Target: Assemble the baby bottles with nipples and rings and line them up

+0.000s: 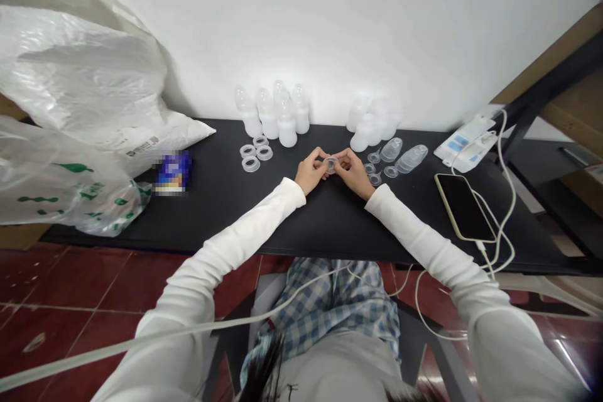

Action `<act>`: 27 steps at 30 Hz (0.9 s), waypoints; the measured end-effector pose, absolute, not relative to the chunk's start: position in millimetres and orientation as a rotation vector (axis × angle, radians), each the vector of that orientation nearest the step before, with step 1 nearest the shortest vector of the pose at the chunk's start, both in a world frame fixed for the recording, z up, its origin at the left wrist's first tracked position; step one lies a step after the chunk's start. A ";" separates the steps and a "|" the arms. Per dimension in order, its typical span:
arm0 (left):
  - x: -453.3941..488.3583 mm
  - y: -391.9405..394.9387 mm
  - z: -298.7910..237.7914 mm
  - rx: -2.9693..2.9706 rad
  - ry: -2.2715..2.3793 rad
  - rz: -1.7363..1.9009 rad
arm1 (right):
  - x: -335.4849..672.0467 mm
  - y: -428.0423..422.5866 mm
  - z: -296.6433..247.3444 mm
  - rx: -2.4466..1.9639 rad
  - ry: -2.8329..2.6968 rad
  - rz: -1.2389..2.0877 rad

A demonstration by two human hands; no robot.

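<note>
Between my fingertips is a translucent plastic ring [331, 165], held over the black table. My left hand [311, 169] pinches its left side, and my right hand [353, 171] grips its right side. Just right of my right hand lie several small clear silicone pieces [391, 171] with round flanges. Stacked clear nipples or caps [411, 159] rest beside them, with another clear stack [391, 149] behind. To the left of my left hand, several similar rings [250, 164] lie together. White bottles with clear domed tops [287, 122] stand behind those rings.
Several white bottle bodies [369, 129] stand against the wall, right of centre. A phone [464, 206] with a white cable lies at the right, near white-and-blue packets [466, 144]. Large plastic bags [85, 81] and a blue packet [173, 171] occupy the left. A cable crosses my lap.
</note>
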State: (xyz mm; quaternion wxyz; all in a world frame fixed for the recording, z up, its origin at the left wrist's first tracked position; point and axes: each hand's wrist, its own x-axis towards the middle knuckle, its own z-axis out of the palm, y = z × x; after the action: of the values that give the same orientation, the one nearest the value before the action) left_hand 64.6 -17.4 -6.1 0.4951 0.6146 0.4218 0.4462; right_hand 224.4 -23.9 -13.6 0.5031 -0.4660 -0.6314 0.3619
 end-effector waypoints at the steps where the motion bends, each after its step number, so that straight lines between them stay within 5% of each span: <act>1: 64.7 -16.9 -6.7 1.488 1.013 1.084 | 223.8 -24.1 -13.8 -1.126 -1.516 0.873; 27: 67.0 -9.5 -10.2 1.438 1.023 1.209 | 206.9 -22.1 -11.9 -1.145 -1.435 0.743</act>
State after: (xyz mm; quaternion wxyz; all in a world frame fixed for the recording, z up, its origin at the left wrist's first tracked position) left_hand 67.0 -9.5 -10.2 0.4806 0.5896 0.4193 0.4956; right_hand 206.9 -22.1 -11.9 0.5484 -0.4836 -0.6059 0.3135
